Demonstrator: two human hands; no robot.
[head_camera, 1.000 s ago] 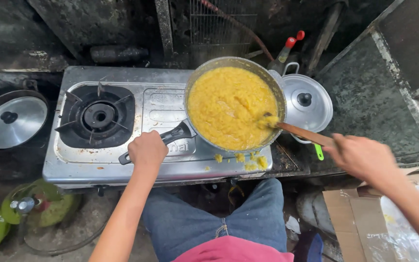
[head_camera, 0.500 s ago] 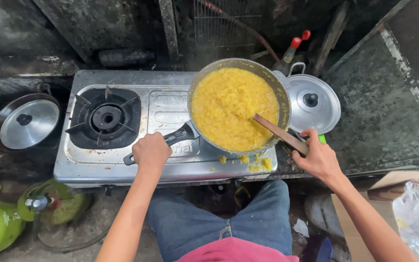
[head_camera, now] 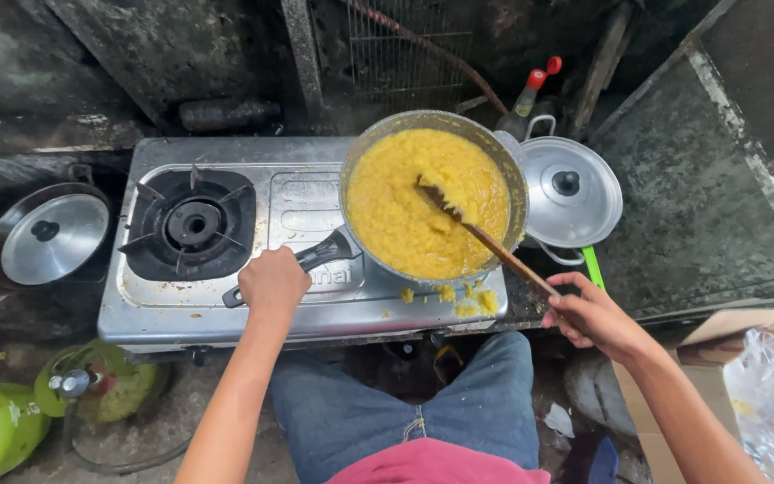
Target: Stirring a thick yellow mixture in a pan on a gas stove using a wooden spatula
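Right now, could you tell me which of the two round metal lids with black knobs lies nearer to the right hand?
The shiny round metal lid right of the pan of yellow mash, nearer the right hand gripping the wooden spoon. The other lid lies far left of the stove.

Left hand: closed around the black handle of the pan.
Right hand: grips a wooden spoon, tip sunk in the yellow mash.
Stove: pan on right burner, yellow bits spilled at its front edge.
Lids: one right of the pan, one left of the stove.
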